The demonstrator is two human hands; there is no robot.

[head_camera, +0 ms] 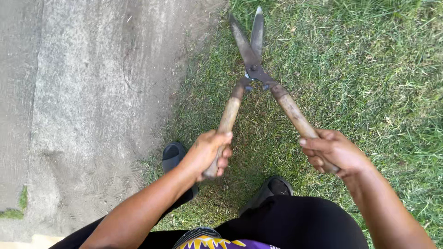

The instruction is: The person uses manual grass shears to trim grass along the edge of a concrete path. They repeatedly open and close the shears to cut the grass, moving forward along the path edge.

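Presently, hedge shears (251, 60) are gripped at both wooden handles by left hand (208, 153) and right hand (333, 153); blades parted over grass edge (194, 92), so closing is judged next.

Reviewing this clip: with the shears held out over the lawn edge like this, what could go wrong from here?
1. The blades are open and point down over the grass; a swing back toward the slip-on shoes might cut a foot.
2. The left hand grips its wooden handle near the very end, so it may slip off.
3. The blades hang close to the concrete path; striking it could chip them.
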